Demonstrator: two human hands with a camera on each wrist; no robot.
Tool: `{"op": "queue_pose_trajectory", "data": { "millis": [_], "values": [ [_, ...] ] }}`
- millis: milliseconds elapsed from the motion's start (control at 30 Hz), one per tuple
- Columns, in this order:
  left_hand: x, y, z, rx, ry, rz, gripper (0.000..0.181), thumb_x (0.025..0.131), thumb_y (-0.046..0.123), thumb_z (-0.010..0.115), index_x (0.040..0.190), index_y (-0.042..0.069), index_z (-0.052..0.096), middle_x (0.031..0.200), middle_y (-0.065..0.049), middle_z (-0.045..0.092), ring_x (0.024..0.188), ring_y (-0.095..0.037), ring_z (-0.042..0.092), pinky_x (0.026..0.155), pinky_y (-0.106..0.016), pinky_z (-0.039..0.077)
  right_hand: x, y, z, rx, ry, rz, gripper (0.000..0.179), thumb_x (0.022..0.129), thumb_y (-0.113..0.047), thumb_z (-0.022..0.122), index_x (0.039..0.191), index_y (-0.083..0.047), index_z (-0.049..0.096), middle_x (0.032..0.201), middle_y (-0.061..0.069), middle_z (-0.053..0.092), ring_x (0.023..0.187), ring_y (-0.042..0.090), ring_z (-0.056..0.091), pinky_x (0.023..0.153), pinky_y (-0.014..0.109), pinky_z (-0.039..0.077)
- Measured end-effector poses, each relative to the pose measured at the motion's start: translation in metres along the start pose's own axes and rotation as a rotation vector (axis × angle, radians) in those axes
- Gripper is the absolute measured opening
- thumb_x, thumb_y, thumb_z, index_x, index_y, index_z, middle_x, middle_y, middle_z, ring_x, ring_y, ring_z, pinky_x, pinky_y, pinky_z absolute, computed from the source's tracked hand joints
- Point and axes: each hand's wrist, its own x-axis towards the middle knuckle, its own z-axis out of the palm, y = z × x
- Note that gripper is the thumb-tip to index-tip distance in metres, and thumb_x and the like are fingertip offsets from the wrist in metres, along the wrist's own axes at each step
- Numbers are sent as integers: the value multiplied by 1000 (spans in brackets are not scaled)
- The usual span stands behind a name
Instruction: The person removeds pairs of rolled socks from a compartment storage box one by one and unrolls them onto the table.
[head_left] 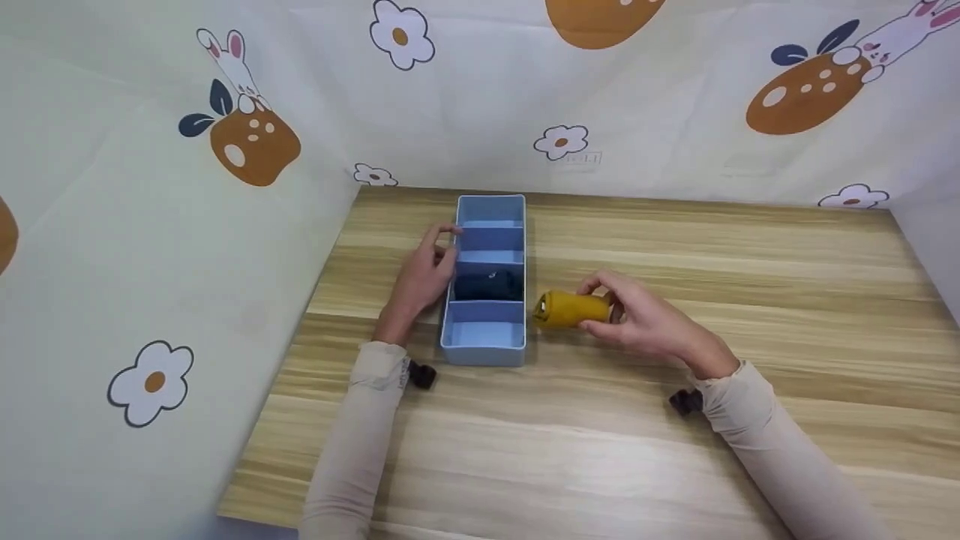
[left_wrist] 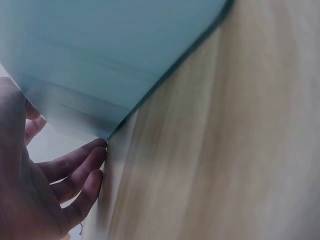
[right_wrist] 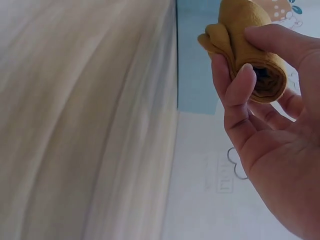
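Observation:
My right hand [head_left: 652, 319] holds a mustard-yellow rolled-up cloth [head_left: 568, 309] between thumb and fingers, just right of a long light-blue divided box [head_left: 484, 356]. In the right wrist view, the yellow roll's spiral end [right_wrist: 270, 87] faces the palm. A dark navy rolled cloth [head_left: 487, 285] lies in the compartment second from the near end; the other compartments show bare bottoms. At the box's left side is my left hand [head_left: 424, 277], its bent fingers touching the wall and rim. The left wrist view shows fingertips [left_wrist: 97, 145] against the box's lower edge.
The box stands on a wood-grain table [head_left: 712, 255], left of its middle. A pale curtain [head_left: 480, 97] printed with flowers, rabbits and orange fruit hangs behind and to the left. Small black devices [head_left: 422, 374] sit at both wrists.

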Motion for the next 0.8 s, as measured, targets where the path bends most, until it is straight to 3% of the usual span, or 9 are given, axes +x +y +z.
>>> {"op": "queue_pose_trajectory", "data": {
  "millis": [200,467,633,800],
  "values": [
    [-1,2,-1,-22,-4,-2,32,109,29,54,140,32,58,105,-5,74,92,-21,69,82,-40,56,-3,12,-3,-19,-28,62,39,91,-17,88,122,-17,64,122,7,70,102,24,69,88,43,62],
    [0,4,-2,-8,-12,-1,35,110,26,55,144,31,60,139,-9,69,125,-23,70,106,-50,57,-2,19,-6,-58,-49,72,39,91,-22,89,122,-15,66,121,8,73,109,26,70,93,42,61],
    [0,6,-3,9,1,-6,37,107,28,57,143,31,62,139,-8,70,124,-23,71,106,-47,58,-2,21,-9,-108,-49,66,39,91,-21,89,122,-14,67,121,8,75,113,28,70,96,44,60],
    [1,9,-4,46,27,29,37,104,27,59,141,29,66,134,-6,71,115,-19,70,103,-44,57,-3,22,-12,-126,-48,84,37,90,-19,89,121,-12,70,120,10,76,112,28,71,97,46,60]
  ]
}}
